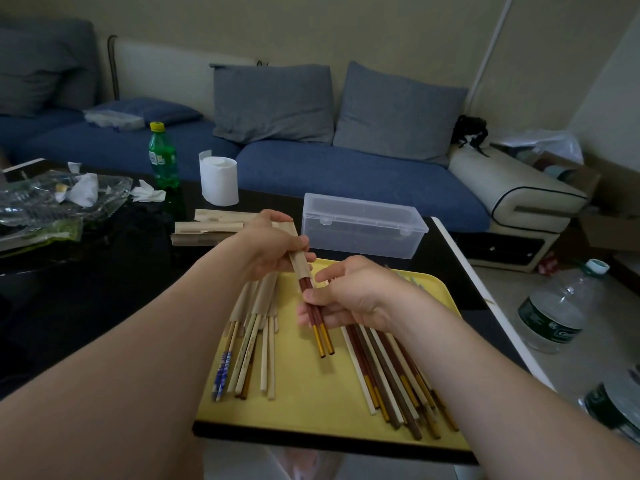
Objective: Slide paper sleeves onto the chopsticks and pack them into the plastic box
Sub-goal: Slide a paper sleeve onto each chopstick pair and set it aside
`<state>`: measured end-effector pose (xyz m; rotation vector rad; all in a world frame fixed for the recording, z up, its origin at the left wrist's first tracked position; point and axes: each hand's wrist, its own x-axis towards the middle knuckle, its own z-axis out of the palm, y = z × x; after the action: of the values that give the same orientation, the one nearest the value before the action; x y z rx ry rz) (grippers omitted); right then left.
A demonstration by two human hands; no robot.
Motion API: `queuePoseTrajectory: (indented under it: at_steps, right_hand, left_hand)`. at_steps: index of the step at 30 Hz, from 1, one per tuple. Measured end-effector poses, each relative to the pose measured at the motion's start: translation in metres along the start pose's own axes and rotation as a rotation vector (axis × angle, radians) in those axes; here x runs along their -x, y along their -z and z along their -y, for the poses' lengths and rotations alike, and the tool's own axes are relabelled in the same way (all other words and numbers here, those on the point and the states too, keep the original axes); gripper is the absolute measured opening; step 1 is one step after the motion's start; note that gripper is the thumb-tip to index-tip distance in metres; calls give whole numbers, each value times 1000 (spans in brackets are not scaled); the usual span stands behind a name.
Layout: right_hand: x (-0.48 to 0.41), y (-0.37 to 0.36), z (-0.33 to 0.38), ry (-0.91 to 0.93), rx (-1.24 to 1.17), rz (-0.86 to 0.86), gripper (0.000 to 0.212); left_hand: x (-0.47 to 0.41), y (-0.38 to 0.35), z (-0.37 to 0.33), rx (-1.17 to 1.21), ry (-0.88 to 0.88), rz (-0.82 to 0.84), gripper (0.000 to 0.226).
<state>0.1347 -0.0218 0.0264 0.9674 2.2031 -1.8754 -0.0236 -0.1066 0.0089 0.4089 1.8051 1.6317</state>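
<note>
Chopsticks (318, 341) — red-and-gold pair, over tray (311, 403), tips partly inside sleeve (300, 266). Right hand (349, 297) pinches them mid-shaft; left hand (272, 244) grips the sleeve. Sticks look light, stiff, probably slick; paper soft, likely to crumple — best held near its mouth. Box (360, 226) stands behind tray, apparently closed.

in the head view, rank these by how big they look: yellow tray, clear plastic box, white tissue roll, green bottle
1. yellow tray, by far the largest, though also nearest the camera
2. plastic box
3. tissue roll and green bottle: too alike to rank. The bottle is taller, the roll wider.
</note>
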Motion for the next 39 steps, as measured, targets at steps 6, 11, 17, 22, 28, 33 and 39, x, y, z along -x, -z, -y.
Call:
queuePoseTrajectory:
  at_steps: [6,11,17,22,28,33,39]
  right_hand:
    - [-12,-12,-4,-60,113,-9,16]
    - [-22,-35,-4,-147,230,2,17]
    - [-41,-54,-4,-41,428,-70,42]
    - [-47,-50,-7,109,677,-39,41]
    - [-52,-35,-4,132,740,-75,39]
    - [-68,-28,-8,260,802,-308,42]
    - [-63,-10,-1,227,863,-409,8]
  left_hand:
    - [-5,-1,2,-305,-44,-29,30]
    - [-23,6,16,-887,-274,-310,17]
    - [-30,23,24,-1296,-263,-519,44]
    - [-44,31,30,-1448,-335,-537,47]
    - [-49,28,28,-1559,-363,-606,33]
    - [-49,26,26,-1573,-327,-637,20]
    - [-49,18,23,-1526,-516,-660,23]
